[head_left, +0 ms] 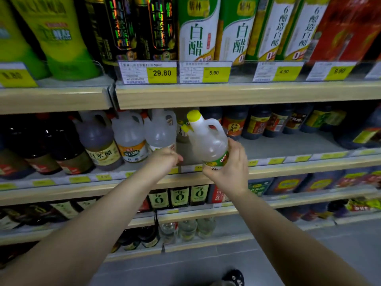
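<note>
Tilting a jug toward the shelf gap

Head view: the right hand wraps its fingers round the jug's labelled base, yellow cap leaning left, probably to steer it into the bare spot just beyond the fingertips. The left hand curls beside a red-capped bottle, perhaps steadying it; whether it grips anything I cannot tell. Grey shelf with wooden edging, yellow price tags, dim shop aisle.

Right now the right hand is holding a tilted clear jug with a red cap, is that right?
Not quite. The cap on that jug is yellow, not red. The red-capped jugs stand on the shelf to its left. The head view shows this. The rest is right: the right hand holds the clear jug, and it is tilted.
</note>
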Demonstrator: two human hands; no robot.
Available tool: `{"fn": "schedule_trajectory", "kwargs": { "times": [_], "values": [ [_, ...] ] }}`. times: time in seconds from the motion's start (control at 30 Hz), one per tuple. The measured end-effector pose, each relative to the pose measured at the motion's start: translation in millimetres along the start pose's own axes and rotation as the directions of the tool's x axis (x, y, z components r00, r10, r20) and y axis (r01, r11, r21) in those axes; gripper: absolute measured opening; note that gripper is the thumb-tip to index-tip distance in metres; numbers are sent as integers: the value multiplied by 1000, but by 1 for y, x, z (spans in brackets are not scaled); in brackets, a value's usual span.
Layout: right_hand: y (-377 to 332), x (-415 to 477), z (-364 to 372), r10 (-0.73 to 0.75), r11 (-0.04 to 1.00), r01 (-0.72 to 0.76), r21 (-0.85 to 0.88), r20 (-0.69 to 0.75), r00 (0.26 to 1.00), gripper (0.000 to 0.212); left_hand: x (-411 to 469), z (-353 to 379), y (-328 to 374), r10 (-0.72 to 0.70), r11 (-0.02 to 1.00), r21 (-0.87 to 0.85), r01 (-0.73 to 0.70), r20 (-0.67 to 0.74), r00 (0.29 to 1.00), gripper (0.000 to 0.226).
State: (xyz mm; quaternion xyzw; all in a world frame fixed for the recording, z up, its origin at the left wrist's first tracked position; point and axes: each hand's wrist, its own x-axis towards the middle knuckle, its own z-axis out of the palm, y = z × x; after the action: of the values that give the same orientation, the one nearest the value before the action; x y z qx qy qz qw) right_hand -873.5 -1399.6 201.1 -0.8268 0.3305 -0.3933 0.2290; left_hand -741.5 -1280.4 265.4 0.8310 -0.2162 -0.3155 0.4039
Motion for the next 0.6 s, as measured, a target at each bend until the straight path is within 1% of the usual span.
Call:
{"fn": "schedule_trajectory", "kwargs": {
  "times": [0.03, 0.07, 0.1, 0.13, 0.2, 0.3, 0.4, 0.5, 0.6],
  "values": [
    [-4, 3, 0, -4, 1000, 3, 21, 18, 1000, 87, 11, 0, -17, 67, 987, 149, -57, -64, 996, 23],
    [-7, 7, 0, -16, 999, 15, 38, 28, 999, 87, 20, -1, -34, 114, 957, 275, -87, -84, 990, 25],
    [-9, 10, 2, -35, 998, 33, 51, 40, 999, 86, 26, -1, -47, 127, 916, 392, -84, -86, 988, 32],
    [-10, 14, 4, -52, 997, 48, 63, 61, 997, 86, 29, -1, -58, 121, 872, 484, -66, -82, 989, 39],
    [-12, 21, 12, -67, 995, 57, 81, 123, 990, 85, 29, 0, -69, 125, 796, 603, -58, -70, 990, 44],
    [-12, 32, 27, 0, 995, -20, 102, 192, 981, 79, 27, -1, -71, 209, 728, 677, -109, -68, 975, 43],
    [-9, 36, 44, 77, 986, -111, 126, 245, 966, 77, 26, -4, -73, 237, 683, 717, -141, -35, 971, 44],
    [-6, 35, 58, 131, 969, -176, 175, 243, 961, 82, 27, -5, -76, 259, 656, 738, -160, -21, 966, 46],
    [-3, 37, 67, 196, 954, -236, 182, 215, 957, 83, 29, -3, -78, 283, 668, 726, -164, -44, 958, 46]
  ]
}}
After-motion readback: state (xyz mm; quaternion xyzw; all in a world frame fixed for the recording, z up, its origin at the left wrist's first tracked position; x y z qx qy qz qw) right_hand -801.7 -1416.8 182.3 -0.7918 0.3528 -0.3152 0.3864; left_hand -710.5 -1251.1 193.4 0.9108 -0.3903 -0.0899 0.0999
